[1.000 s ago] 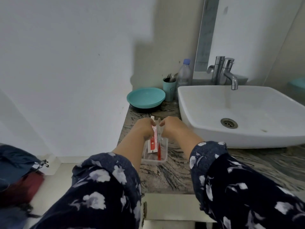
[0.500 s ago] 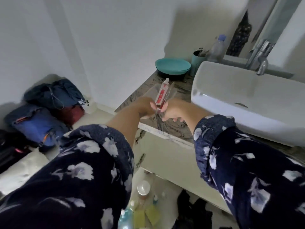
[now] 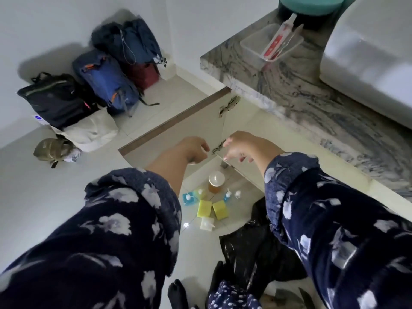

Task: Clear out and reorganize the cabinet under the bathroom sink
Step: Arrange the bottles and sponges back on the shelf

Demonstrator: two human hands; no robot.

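I look down at the floor in front of the open cabinet door (image 3: pixel 178 128) under the sink. My left hand (image 3: pixel 196 148) and right hand (image 3: pixel 238 148) hang side by side in the air with loosely curled fingers, holding nothing. Below them on the tiles stand an amber jar with a white lid (image 3: pixel 215 181), small pump bottles (image 3: pixel 227 195), a blue pack (image 3: pixel 188 198) and two yellow sponges (image 3: pixel 211 208). On the marble counter (image 3: pixel 289 85) sits a clear plastic box (image 3: pixel 267 44) with a red-and-white tube in it.
A white basin (image 3: pixel 367 52) stands on the counter's right, a teal bowl (image 3: pixel 312 3) behind the box. A black plastic bag (image 3: pixel 252 241) lies on the floor at my feet. Several backpacks (image 3: pixel 104 81) and a white bag (image 3: pixel 89 130) are piled against the wall at left.
Both hands let go of the clear box with the tube and came down off the counter toward the floor. My view tilted from the counter down to the open cabinet.
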